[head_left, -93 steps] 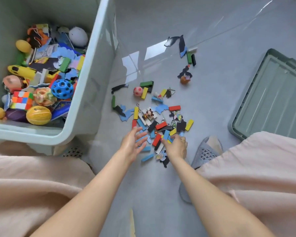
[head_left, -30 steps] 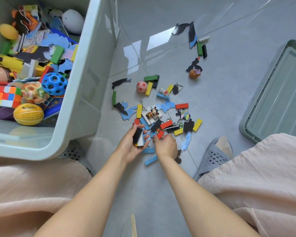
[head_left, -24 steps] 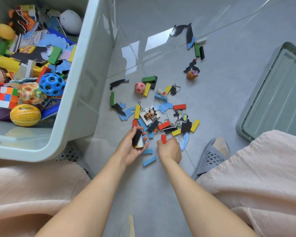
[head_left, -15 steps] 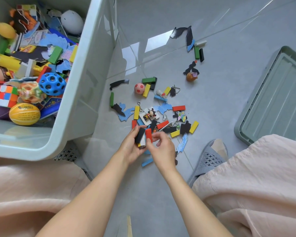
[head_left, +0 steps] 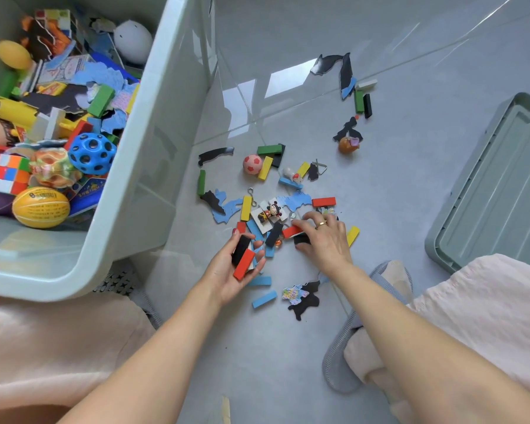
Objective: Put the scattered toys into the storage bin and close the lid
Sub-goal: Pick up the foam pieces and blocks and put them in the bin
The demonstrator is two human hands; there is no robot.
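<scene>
Toys [head_left: 276,209] lie scattered on floor beside storage bin [head_left: 141,166]; lid [head_left: 496,191] well apart. Left hand [head_left: 230,270] half-cupped, holding red and black blocks [head_left: 242,258]. Right hand [head_left: 325,237] pinches red block [head_left: 291,231]. Risk: overfilled palm spills blocks.

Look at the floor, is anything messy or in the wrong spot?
Yes. Blocks and puzzle pieces are still scattered on the floor beside the storage bin, including a small soccer ball. The lid lies off to the side, so the bin is open. The left hand holds a few blocks.
</scene>
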